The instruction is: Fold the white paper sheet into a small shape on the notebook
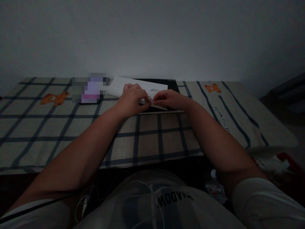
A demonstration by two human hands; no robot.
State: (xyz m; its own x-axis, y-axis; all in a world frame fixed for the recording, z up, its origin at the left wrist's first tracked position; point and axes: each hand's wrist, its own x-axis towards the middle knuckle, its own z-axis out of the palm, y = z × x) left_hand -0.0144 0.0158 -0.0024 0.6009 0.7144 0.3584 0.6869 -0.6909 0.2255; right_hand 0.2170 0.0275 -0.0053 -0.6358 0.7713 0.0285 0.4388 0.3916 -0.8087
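Observation:
My left hand rests over a white sheet of paper, its thumb and forefinger pinched together. From the other side, my right hand meets it, fingertips pinched as well. Between both sets of fingertips is a small pale piece with dark marks; its kind is too small and dim to make out. A short curved row of pale shapes shows on the paper just beyond. Beneath the paper lies a flat black board or book, partly covered by the sheet and my hands.
A phone with a lit purple screen, partly pixelated, is on the left of the checked tablecloth. Behind the table rises a pale wall. A white cable hangs over my shirt. Below the table's right end sits a red container.

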